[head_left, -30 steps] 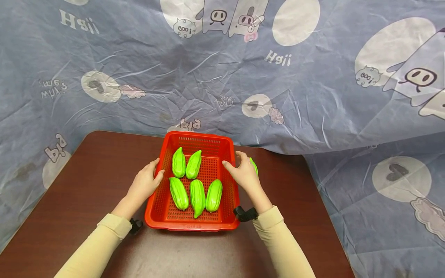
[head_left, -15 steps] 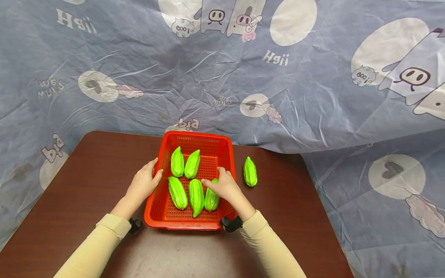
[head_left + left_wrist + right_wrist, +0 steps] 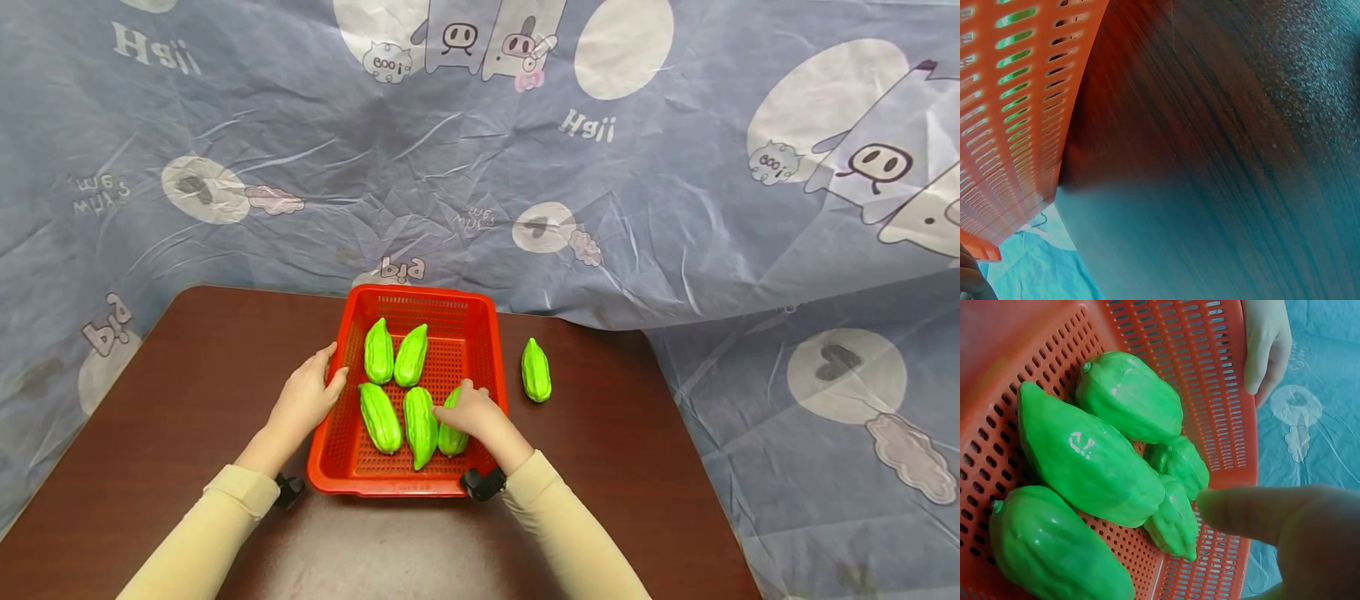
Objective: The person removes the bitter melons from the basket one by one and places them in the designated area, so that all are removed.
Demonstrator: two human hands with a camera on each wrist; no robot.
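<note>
A red plastic basket (image 3: 390, 487) with slotted walls stands on the table, holding several green, ridged bitter melons (image 3: 381, 419) in two rows. At the basket's left rim my left hand (image 3: 300, 396) holds on, thumb over the edge and fingers along the outside. Over the front-right bitter melon (image 3: 452, 440) inside the basket is my right hand (image 3: 480, 419), its thumb and fingers spread to either side. In the right wrist view the thumb (image 3: 1241, 512) is straight; the other fingers are out of sight, and contact with the melon cannot be told.
One more green bitter melon (image 3: 536, 372) lies on the brown table (image 3: 607, 433) to the right of the basket. A blue-grey printed cloth (image 3: 420, 167) hangs behind the table and at its sides.
My right hand has moved left from the bitter melon outside the basket, then down to the front-right one inside. The left hand stays at the rim. The view has shifted slightly.
</note>
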